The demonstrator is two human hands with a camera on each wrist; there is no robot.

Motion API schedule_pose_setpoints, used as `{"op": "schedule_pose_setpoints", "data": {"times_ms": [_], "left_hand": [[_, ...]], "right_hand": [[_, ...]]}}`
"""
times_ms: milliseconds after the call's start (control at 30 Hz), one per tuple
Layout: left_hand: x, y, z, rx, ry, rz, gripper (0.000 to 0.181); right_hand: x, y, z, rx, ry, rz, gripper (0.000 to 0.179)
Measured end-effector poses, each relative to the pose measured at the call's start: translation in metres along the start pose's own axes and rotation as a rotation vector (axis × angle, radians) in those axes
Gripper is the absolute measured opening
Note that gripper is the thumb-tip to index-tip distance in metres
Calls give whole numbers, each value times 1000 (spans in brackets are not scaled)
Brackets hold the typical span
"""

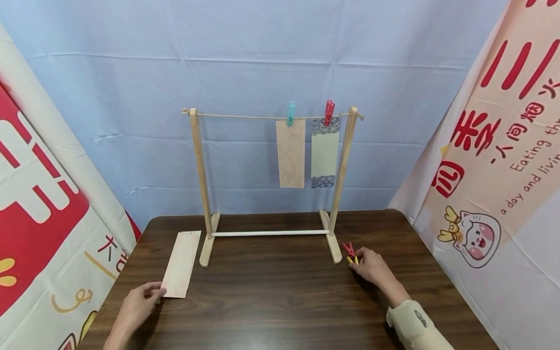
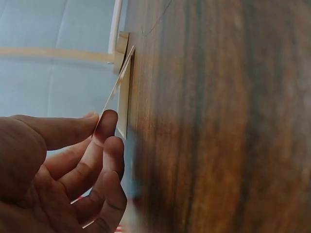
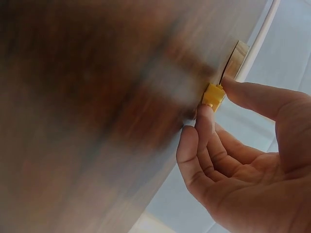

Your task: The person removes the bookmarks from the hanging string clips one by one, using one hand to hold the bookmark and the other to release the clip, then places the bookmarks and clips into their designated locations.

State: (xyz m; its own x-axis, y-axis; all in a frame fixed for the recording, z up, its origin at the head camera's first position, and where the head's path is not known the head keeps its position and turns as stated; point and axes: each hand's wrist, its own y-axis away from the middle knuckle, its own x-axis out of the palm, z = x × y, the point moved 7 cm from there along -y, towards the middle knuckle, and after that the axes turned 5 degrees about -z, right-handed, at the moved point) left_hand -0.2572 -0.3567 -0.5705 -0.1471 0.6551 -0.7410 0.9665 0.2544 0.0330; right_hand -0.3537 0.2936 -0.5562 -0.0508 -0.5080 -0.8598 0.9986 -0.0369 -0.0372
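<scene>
Between thumb and forefinger, my left hand (image 1: 136,307) pinches the near end of a pale paper card (image 1: 181,265) at the table's left. In the left wrist view this card (image 2: 116,86) tilts up off the wood, and another pale card (image 2: 125,99) lies beneath it. Over on the right, my right hand (image 1: 375,267) has thumb and fingertips at a yellow clothespin (image 3: 213,96), pinching it close to the tabletop. A red clothespin (image 1: 348,249) lies just beyond the yellow one, near the rack's right foot.
A wooden rack (image 1: 201,170) with a string (image 1: 240,116) stands at the back of the dark table (image 1: 271,301). From the string hang a beige card (image 1: 290,158) under a teal clothespin (image 1: 290,114) and a blue-patterned card (image 1: 324,153) under a red peg (image 1: 329,113).
</scene>
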Motion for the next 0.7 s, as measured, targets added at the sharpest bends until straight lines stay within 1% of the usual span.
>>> {"op": "schedule_pose_setpoints", "data": {"times_ms": [133, 367, 533, 700], "left_hand": [[1, -1, 1, 11, -19, -5, 41], [-1, 1, -3, 52, -99, -38, 39], [-3, 2, -5, 71, -112, -54, 38], [-3, 2, -3, 73, -124, -57, 35]], "right_hand": [[0, 0, 0, -2, -4, -1, 42], [-5, 0, 4, -13, 3, -11, 45], [-12, 0, 13, -47, 15, -42, 48], [-17, -1, 21, -74, 10, -73, 51]]}}
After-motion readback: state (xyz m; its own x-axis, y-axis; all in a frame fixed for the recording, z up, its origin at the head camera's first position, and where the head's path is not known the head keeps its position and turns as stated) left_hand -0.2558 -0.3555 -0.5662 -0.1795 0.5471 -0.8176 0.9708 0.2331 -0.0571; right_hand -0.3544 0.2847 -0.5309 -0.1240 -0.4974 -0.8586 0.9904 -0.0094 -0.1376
